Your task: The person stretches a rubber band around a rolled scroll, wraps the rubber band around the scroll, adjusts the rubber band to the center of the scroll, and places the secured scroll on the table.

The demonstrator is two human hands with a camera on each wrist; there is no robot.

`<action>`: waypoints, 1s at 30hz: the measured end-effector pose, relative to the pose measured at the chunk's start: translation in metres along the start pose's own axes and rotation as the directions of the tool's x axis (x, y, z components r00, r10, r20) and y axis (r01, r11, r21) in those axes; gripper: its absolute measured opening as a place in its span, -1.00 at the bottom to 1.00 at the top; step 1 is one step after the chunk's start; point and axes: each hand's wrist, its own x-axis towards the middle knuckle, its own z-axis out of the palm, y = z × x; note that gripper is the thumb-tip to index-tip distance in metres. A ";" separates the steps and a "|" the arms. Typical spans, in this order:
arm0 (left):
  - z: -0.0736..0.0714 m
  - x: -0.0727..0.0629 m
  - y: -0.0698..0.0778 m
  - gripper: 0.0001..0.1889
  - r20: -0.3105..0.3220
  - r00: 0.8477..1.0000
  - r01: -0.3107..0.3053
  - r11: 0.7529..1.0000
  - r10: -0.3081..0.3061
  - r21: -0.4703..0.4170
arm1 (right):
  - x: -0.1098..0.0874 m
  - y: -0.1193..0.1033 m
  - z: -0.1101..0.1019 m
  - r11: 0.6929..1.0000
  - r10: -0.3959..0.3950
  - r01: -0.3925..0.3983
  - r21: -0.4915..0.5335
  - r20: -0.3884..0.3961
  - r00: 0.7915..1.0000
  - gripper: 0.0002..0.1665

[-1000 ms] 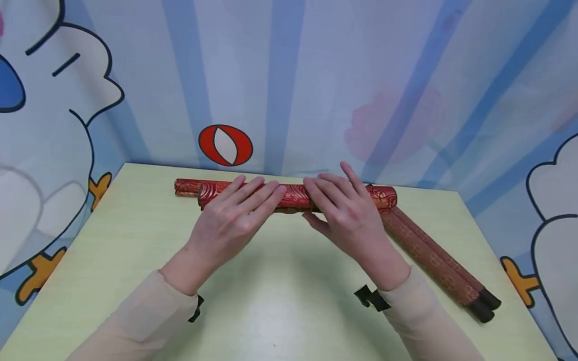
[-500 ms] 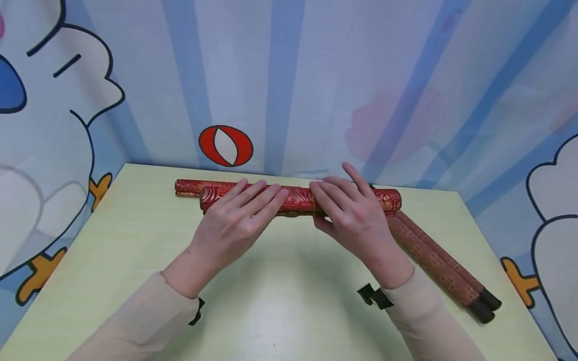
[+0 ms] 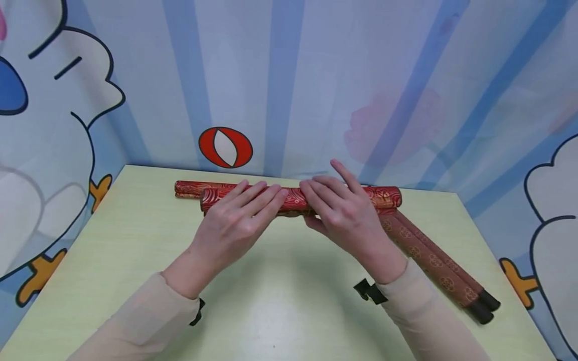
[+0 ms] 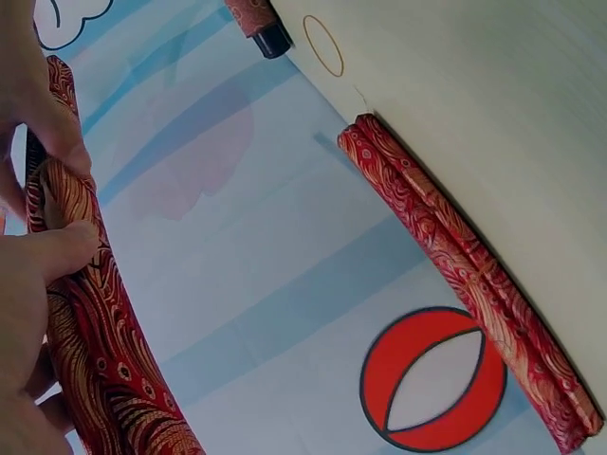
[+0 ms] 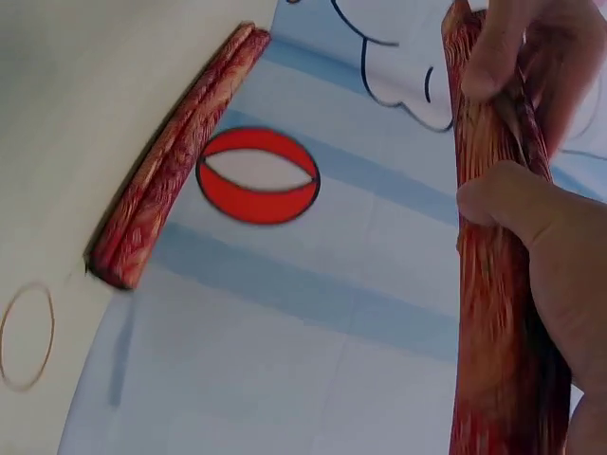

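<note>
Both hands hold a rolled-up scroll (image 3: 294, 199) with a red and gold swirl pattern above the back of the table. My left hand (image 3: 231, 223) grips its left half, the thumb pressing the near side of the scroll (image 4: 119, 346) in the left wrist view. My right hand (image 3: 348, 220) grips it right of the middle, little finger raised. Seen from the right wrist, both thumbs press on the scroll (image 5: 488, 303), close to where its two rolls meet. Most of the fingers are hidden on the far side there.
A second red scroll (image 3: 188, 188) lies along the table's back edge, partly behind the held one. At the right, a brown scroll (image 3: 433, 260) with black ends lies slanted. A thin orange loop (image 5: 51, 327) lies on the table (image 3: 135, 230). A printed cloth (image 3: 307, 100) stands behind.
The scroll has shifted slightly right and toward me in both hands. My right hand first moved right, then slid back left along it, covering the thin band visible earlier.
</note>
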 end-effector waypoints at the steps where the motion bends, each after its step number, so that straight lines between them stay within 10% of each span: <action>1: 0.000 0.001 0.000 -0.42 0.001 1.000 -0.002 1.000 0.002 0.000 | 0.001 -0.001 0.000 1.000 0.000 0.000 0.001 0.004 1.000 -0.15; 30: 0.001 -0.001 0.003 -0.36 0.050 0.998 -0.049 0.998 0.047 0.036 | -0.010 -0.001 -0.003 0.988 0.131 -0.137 0.070 0.083 0.988 -0.18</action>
